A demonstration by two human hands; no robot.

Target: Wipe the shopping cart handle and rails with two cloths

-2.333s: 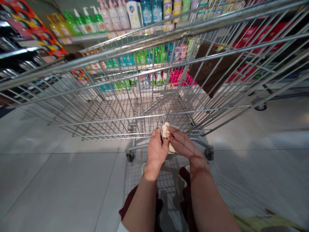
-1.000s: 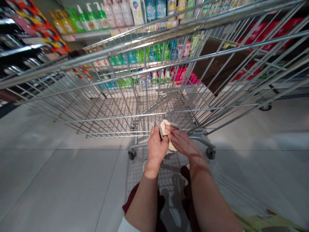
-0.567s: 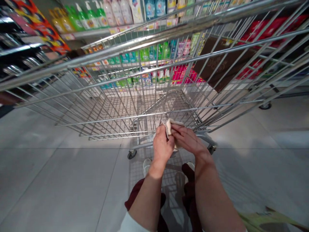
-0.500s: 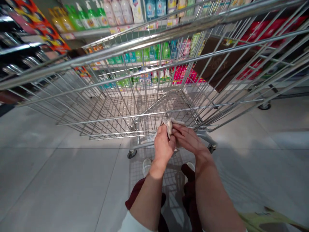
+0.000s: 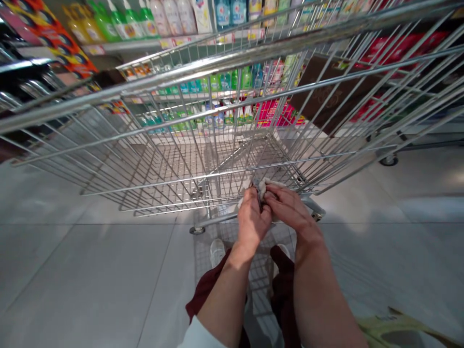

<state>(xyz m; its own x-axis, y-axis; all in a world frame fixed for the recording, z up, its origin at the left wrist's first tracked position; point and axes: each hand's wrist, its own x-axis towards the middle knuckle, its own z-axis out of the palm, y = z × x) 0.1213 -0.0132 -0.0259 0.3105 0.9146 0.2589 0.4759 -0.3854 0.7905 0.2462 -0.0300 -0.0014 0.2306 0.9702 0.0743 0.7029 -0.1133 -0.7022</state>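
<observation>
My left hand and my right hand are close together at the lower near side of a metal shopping cart. Between them is a crumpled whitish cloth, with the fingers of both hands closed on it. A grey strip shows in the middle of the bunched cloth; whether it is a dirty part of it or something else I cannot tell. The fingertips are partly hidden in the folds. The cart's wire side rises just beyond my hands, and its lower frame runs behind them.
Shelves with several pump bottles stand behind the cart. A brown panel hangs at the cart's right end. Another cart's wheel is at right. A yellowish bag lies at lower right, and my shoes are below.
Both hands have shifted slightly right, and the cloth has opened between them so that a grey strip shows. The view has moved a little; the cart stands much as before.
</observation>
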